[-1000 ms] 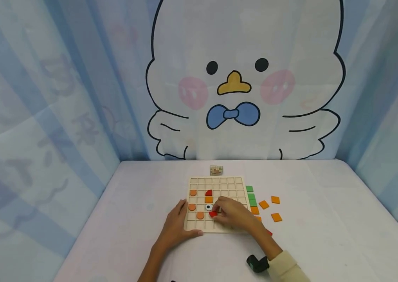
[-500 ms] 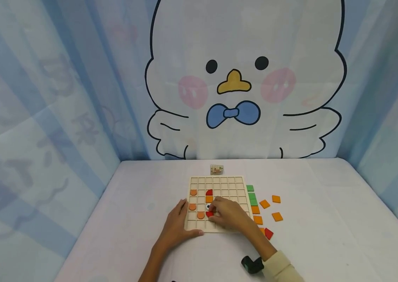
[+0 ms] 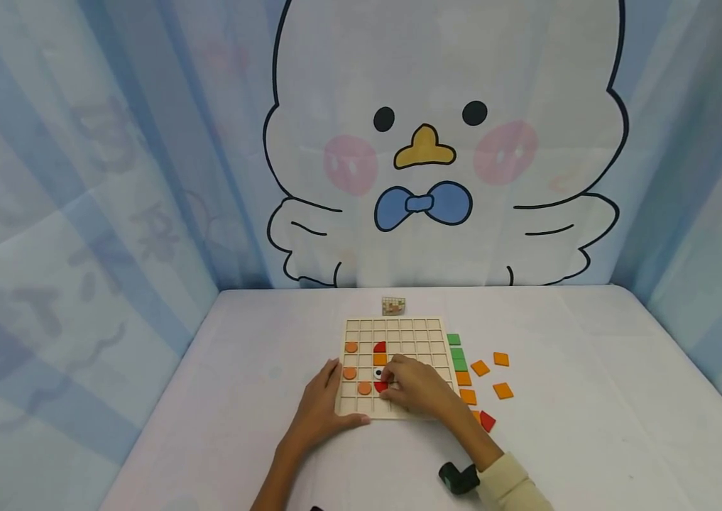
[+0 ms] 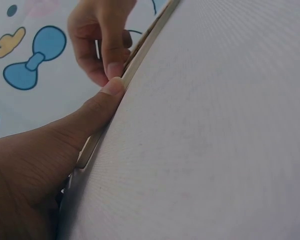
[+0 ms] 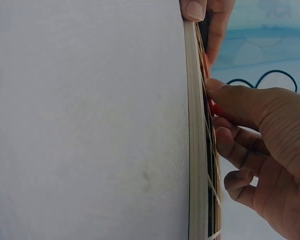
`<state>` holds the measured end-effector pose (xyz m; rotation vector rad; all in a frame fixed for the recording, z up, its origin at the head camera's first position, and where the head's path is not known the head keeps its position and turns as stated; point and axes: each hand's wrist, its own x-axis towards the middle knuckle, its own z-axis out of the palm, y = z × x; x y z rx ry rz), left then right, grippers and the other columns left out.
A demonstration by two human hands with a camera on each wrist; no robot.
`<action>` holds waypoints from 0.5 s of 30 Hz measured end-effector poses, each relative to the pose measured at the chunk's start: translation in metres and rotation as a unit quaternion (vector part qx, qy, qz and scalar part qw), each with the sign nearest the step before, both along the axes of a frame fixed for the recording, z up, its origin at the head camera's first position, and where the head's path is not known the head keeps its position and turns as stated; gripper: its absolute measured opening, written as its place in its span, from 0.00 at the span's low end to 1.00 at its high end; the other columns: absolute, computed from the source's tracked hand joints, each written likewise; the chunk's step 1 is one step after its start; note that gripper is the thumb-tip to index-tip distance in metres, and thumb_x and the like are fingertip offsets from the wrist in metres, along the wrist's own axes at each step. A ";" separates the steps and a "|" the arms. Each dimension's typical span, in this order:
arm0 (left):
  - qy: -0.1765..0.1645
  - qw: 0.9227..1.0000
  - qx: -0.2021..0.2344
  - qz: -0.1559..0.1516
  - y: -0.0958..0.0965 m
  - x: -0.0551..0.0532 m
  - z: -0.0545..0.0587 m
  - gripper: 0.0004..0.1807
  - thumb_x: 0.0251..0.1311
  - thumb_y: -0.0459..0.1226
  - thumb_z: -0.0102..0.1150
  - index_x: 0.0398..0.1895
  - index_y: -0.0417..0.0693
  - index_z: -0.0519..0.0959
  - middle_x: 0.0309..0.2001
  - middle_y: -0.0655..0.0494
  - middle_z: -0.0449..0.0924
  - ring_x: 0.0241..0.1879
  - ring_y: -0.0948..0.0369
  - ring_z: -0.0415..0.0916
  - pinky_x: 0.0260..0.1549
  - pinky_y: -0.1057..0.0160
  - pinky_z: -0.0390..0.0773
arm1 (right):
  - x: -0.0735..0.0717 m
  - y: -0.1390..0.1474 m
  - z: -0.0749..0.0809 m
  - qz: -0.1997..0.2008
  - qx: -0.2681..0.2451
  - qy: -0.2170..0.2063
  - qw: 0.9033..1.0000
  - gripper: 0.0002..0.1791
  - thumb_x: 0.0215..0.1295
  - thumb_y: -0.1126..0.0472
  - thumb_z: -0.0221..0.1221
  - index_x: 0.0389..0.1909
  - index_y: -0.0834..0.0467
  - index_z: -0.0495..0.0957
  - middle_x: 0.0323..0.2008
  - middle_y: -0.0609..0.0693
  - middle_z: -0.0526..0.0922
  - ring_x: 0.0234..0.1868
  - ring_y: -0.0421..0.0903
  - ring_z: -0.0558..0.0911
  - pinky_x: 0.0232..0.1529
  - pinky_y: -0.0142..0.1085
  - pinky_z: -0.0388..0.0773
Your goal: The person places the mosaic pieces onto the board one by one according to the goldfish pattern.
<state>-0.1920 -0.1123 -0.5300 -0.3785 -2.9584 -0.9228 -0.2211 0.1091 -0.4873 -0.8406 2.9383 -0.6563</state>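
A pale wooden grid board (image 3: 416, 333) lies on the table. My left hand (image 3: 317, 408) grips its near left corner, fingers along the left side and thumb on the front edge, as the left wrist view also shows. My right hand (image 3: 417, 387) reaches over the board and pinches a red rounded tile (image 3: 380, 387) at a cell just below a white tile with a black eye dot (image 3: 378, 372). Above that eye tile sit an orange square (image 3: 380, 360) and a red quarter-round tile (image 3: 380, 347). Orange discs (image 3: 364, 388) occupy cells on the left.
Right of the board lie green squares (image 3: 458, 358), several loose orange squares (image 3: 502, 391) and another red tile (image 3: 487, 421). A small picture card (image 3: 393, 306) is behind the board. A black object (image 3: 458, 478) sits by the right sleeve. A printed curtain (image 3: 424, 248) stands behind.
My right hand has shifted slightly left with the red tile, bringing it to the cell below the eye tile. My left hand stays at the board's corner.
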 end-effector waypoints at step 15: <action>-0.006 1.000 0.011 -0.003 0.000 0.000 0.001 0.68 0.39 0.70 0.67 0.76 0.40 0.52 0.77 0.43 0.50 0.73 0.45 0.54 0.70 0.44 0.61 | 0.001 0.002 0.001 -0.001 -0.009 -0.016 1.000 0.13 0.59 0.50 0.68 0.40 0.53 0.82 0.35 0.42 0.76 0.32 0.37 0.73 0.36 0.30 0.76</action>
